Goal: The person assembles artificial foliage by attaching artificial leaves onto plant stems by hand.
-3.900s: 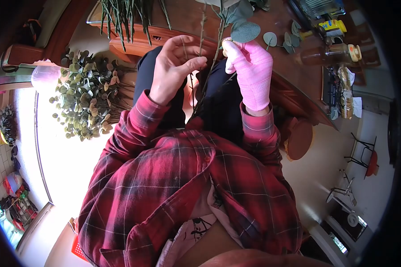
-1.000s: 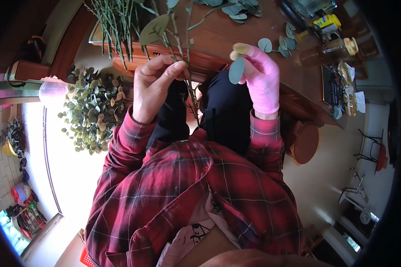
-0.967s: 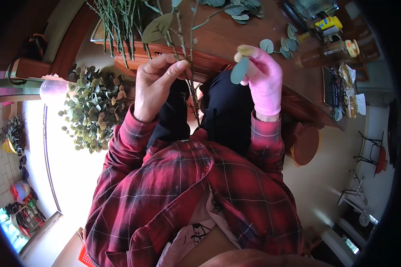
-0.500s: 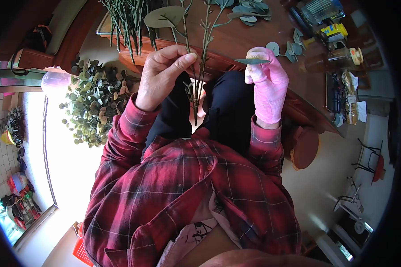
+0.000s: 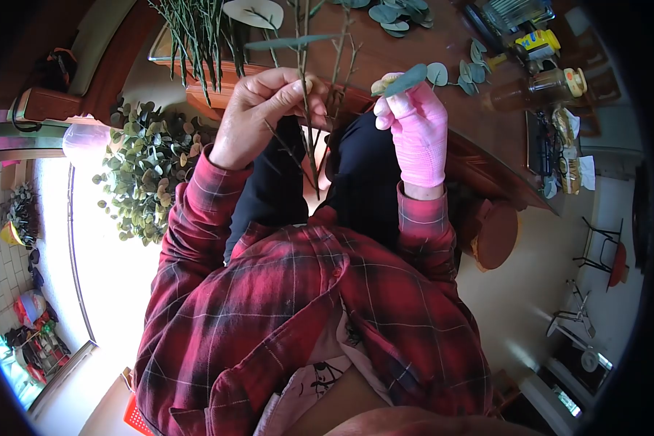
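My left hand, bare, pinches a thin branching stem between thumb and fingers above my lap. The stem's twigs are mostly bare, with a few grey-green leaves near its top. My right hand wears a pink glove with pale fingertips. Its fingers are closed on a flat green leaf, held apart from the stem. Behind the hands, more loose leaves lie on the brown table, with another pile of leaves farther back.
A bundle of leafless green stems hangs over the table's left edge. Below it stands a large leafy bunch. On the right are a brown jar, a yellow container and a round stool.
My right hand has moved slightly left and tilted the leaf so that its face shows. The stem in my left hand has turned, and its leaves and lower twigs sit differently.
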{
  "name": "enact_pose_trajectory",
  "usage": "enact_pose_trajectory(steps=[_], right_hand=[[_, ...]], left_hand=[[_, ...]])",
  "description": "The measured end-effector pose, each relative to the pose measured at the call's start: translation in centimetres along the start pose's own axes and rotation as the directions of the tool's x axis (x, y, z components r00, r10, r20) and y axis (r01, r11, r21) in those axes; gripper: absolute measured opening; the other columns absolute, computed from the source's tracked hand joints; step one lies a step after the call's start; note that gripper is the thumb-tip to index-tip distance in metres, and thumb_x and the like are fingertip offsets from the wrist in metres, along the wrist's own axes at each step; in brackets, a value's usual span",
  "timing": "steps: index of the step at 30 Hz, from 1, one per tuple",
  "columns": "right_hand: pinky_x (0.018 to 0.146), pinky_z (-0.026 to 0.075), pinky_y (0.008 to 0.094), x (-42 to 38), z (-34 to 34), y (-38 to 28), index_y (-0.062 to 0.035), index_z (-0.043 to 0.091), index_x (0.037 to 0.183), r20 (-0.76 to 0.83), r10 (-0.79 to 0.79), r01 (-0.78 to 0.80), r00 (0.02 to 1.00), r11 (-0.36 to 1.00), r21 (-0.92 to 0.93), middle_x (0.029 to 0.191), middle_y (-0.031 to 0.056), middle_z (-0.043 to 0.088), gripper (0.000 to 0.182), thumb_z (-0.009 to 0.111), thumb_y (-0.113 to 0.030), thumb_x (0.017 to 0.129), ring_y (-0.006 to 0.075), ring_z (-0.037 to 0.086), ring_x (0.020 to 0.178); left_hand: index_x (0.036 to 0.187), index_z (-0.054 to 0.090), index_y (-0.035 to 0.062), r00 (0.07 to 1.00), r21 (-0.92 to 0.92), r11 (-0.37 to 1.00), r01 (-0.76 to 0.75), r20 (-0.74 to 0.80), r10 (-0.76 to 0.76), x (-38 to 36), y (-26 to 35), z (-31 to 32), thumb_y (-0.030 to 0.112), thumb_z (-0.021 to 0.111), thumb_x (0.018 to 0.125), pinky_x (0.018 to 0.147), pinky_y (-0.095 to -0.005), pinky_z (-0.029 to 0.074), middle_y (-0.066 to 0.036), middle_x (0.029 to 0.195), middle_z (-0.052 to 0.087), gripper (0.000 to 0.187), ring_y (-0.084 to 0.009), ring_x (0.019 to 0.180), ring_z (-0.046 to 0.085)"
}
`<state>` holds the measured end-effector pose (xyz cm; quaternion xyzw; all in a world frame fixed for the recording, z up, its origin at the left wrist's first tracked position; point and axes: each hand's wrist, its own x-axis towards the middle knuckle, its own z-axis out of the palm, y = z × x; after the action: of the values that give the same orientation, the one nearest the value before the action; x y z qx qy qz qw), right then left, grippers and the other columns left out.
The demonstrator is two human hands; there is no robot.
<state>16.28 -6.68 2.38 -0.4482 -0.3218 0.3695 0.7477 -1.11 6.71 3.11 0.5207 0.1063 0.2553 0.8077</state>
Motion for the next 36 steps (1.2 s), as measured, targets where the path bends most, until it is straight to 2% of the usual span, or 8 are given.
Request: enact_pose_trajectory(steps=[6, 7, 12, 17, 24, 26, 30, 36], right_hand=[[0.056, 0.044, 0.0206, 0.2, 1.0, 0.4, -0.0001, 0.061, 0.101, -0.064, 0.066, -0.066, 0.996, 0.998, 0.009, 0.085, 0.0059, 0.063, 0.014, 0.060, -0.008, 0.089, 0.0077, 0.056, 0.065], [0.055, 0.044, 0.0207, 0.3, 1.1, 0.5, -0.0001, 0.061, 0.101, -0.072, 0.067, -0.068, 0.995, 0.998, -0.004, 0.085, 0.0059, 0.063, 0.014, 0.060, -0.008, 0.089, 0.0078, 0.056, 0.065], [0.054, 0.045, 0.0214, 0.5, 1.5, 1.1, 0.0003, 0.061, 0.101, -0.126, 0.074, -0.085, 0.989, 0.993, -0.085, 0.084, 0.0058, 0.063, 0.015, 0.060, -0.008, 0.088, 0.0082, 0.056, 0.063], [0.053, 0.042, 0.0214, 0.0, 2.3, 0.5, 0.0011, 0.060, 0.100, -0.096, 0.041, -0.053, 0.995, 0.991, -0.119, 0.085, 0.0075, 0.063, 0.015, 0.060, -0.006, 0.088, 0.0082, 0.055, 0.062], [0.051, 0.040, 0.0199, -0.6, 3.4, 0.1, 0.0012, 0.060, 0.101, -0.060, -0.011, 0.002, 0.998, 0.989, -0.146, 0.087, 0.0081, 0.063, 0.015, 0.061, -0.007, 0.087, 0.0066, 0.053, 0.061], [0.051, 0.040, 0.0191, -0.2, 3.0, 0.3, 0.0012, 0.060, 0.101, -0.100, -0.007, -0.008, 0.995, 0.990, -0.141, 0.087, 0.0079, 0.063, 0.016, 0.061, -0.006, 0.087, 0.0062, 0.053, 0.062], [0.052, 0.041, 0.0183, 1.7, 1.9, 1.4, 0.0012, 0.060, 0.103, -0.148, 0.047, -0.063, 0.988, 0.992, -0.106, 0.087, 0.0076, 0.063, 0.017, 0.060, -0.006, 0.088, 0.0062, 0.054, 0.064], [0.055, 0.042, 0.0176, 2.1, 3.6, 1.8, 0.0005, 0.061, 0.106, 0.056, 0.197, -0.198, 0.979, 0.980, 0.029, 0.088, 0.0064, 0.064, 0.020, 0.058, -0.009, 0.089, 0.0065, 0.055, 0.065]], left_hand=[[0.094, 0.055, 0.0019, 1.000, -0.128, 0.992, 0.003, -0.021, -0.006, -0.5, -2.5, -0.2, 0.012, 0.051, 0.094, 0.067, -0.0295, 0.051, -0.012, 0.079, 0.063, 0.011, -0.0194, 0.069, 0.062], [0.099, 0.052, -0.0001, 1.000, -0.158, 0.987, 0.005, -0.013, -0.007, -0.7, -2.9, -0.6, 0.009, 0.051, 0.094, 0.070, -0.0300, 0.053, -0.012, 0.080, 0.064, 0.011, -0.0186, 0.073, 0.064], [0.096, 0.056, -0.0016, 0.996, -0.125, 0.992, 0.012, -0.082, -0.022, -1.3, -3.3, -0.4, 0.008, 0.052, 0.093, 0.069, -0.0308, 0.054, -0.013, 0.080, 0.065, 0.011, -0.0198, 0.072, 0.065], [0.096, 0.060, -0.0032, 0.990, -0.022, 1.000, 0.012, -0.142, -0.015, -1.6, -2.9, -0.1, 0.010, 0.053, 0.093, 0.069, -0.0303, 0.055, -0.012, 0.080, 0.065, 0.015, -0.0193, 0.072, 0.065], [0.093, 0.060, -0.0027, 0.991, -0.008, 1.000, 0.009, -0.130, -0.010, -1.7, -2.7, -0.2, 0.011, 0.053, 0.093, 0.068, -0.0293, 0.054, -0.011, 0.080, 0.064, 0.015, -0.0182, 0.072, 0.064], [0.087, 0.059, -0.0003, 0.991, -0.015, 1.000, 0.025, -0.132, -0.026, -1.7, -2.4, 0.1, 0.011, 0.053, 0.093, 0.067, -0.0286, 0.054, -0.010, 0.078, 0.064, 0.014, -0.0174, 0.071, 0.063], [0.086, 0.060, -0.0011, 0.996, -0.016, 0.999, 0.035, -0.085, -0.036, -1.8, -2.1, -0.1, 0.011, 0.052, 0.094, 0.066, -0.0291, 0.052, -0.011, 0.077, 0.063, 0.016, -0.0183, 0.070, 0.062], [0.090, 0.060, -0.0016, 1.000, -0.036, 0.999, 0.021, -0.008, -0.022, -1.9, -2.3, -0.3, 0.012, 0.052, 0.094, 0.068, -0.0268, 0.052, -0.008, 0.079, 0.064, 0.017, -0.0148, 0.072, 0.063]])
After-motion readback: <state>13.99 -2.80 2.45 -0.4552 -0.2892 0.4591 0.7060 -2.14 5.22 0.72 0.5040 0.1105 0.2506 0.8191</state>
